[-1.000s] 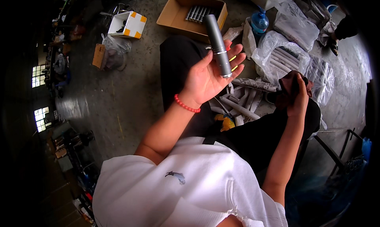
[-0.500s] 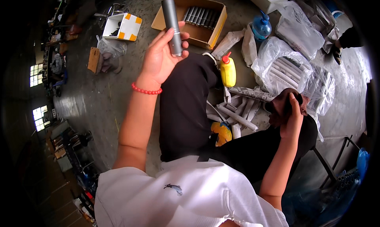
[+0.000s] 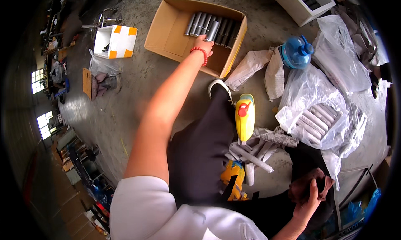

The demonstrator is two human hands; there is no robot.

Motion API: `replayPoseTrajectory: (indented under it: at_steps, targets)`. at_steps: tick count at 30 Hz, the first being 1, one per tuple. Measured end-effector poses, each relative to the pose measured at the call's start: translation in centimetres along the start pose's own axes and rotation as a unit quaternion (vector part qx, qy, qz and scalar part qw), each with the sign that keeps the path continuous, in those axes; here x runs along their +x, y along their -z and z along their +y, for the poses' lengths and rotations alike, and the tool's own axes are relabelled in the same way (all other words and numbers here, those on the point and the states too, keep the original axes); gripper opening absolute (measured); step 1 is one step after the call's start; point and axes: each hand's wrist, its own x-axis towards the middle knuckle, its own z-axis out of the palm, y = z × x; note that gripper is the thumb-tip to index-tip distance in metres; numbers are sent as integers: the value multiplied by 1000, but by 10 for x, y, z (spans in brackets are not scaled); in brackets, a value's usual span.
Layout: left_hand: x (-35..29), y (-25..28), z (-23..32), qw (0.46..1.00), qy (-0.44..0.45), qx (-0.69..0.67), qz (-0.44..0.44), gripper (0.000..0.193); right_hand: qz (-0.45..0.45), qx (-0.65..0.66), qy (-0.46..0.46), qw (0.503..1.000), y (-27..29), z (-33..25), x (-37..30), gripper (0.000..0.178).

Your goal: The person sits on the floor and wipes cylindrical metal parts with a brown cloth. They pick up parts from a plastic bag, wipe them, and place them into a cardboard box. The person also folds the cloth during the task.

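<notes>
My left hand (image 3: 203, 44), with a red bead bracelet at the wrist, reaches into an open cardboard box (image 3: 165, 33). Its fingers close round the lower end of a grey metal tube (image 3: 213, 30). The tube lies above a row of similar tubes (image 3: 198, 24) in the box; whether it touches them I cannot tell. My right hand (image 3: 308, 203) grips a crumpled dark brown cloth (image 3: 307, 185) over my right knee, thumb on top.
A yellow bottle with a red cap (image 3: 245, 116) stands by my left leg. Paper-wrapped rolls (image 3: 311, 123) fill a plastic bag on the right. Nearby are a blue water jug (image 3: 297, 52), a white foam box (image 3: 303, 8) of tubes, and paper wrappers (image 3: 255, 152) on the floor.
My left hand has carried the grey metal tube forward and down into the cardboard box. My right hand, still with the cloth, sits lower in view. The whole view has shifted.
</notes>
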Motion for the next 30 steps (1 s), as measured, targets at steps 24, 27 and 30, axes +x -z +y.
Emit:
replayPoseTrajectory:
  at_steps: [24, 27, 30]
  targets:
    - [31, -6, 13, 937, -168, 306, 1, 67, -45, -83, 78, 992, -30, -4, 2, 51]
    - [-26, 22, 42, 947, -202, 239, -76, 61, -91, -66, 94, 989, -34, -7, -1, 43]
    - [-169, 47, 101, 935, -245, -45, -253, 58, -130, -50, 104, 985, -33, -15, -7, 30]
